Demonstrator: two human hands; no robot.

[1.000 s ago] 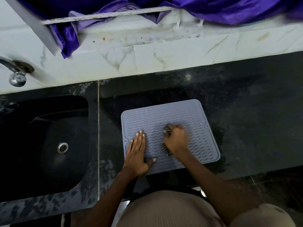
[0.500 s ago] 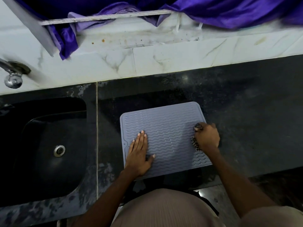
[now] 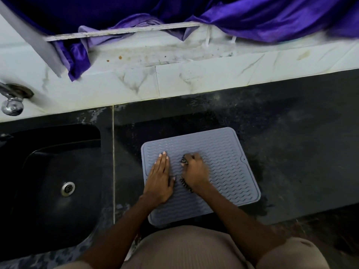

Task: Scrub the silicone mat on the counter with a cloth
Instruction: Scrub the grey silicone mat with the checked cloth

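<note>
In the head view, the one view given, the grey silicone mat [image 3: 206, 171] lay flat on the dark tabletop [image 3: 291, 152], just right of the black sink [image 3: 52, 187], its near edge at the tabletop's front lip. The left hand [image 3: 159, 179] rested flat on the mat's left half, fingers straight and together, thumb out to the side, apparently pinning the mat down. The right hand [image 3: 195, 171] sat just beside it near the mat's middle, fingers curled round a bunched dark patterned cloth [image 3: 184, 162] (only its fringes showed, past the knuckles and under the heel of the hand) and pressing it onto the ridges.

As a judgement, the scrubbing was under way and not finished: the cloth was in contact mid-mat, while the far strip, the right side near the small notch, and the patch beneath the left hand were not being worked. Whether those parts were already clean could not be told, since the wavy surface looked uniformly grey, with no visible dirt or suds. The tabletop around the mat's right edge looked smeared or damp
</note>
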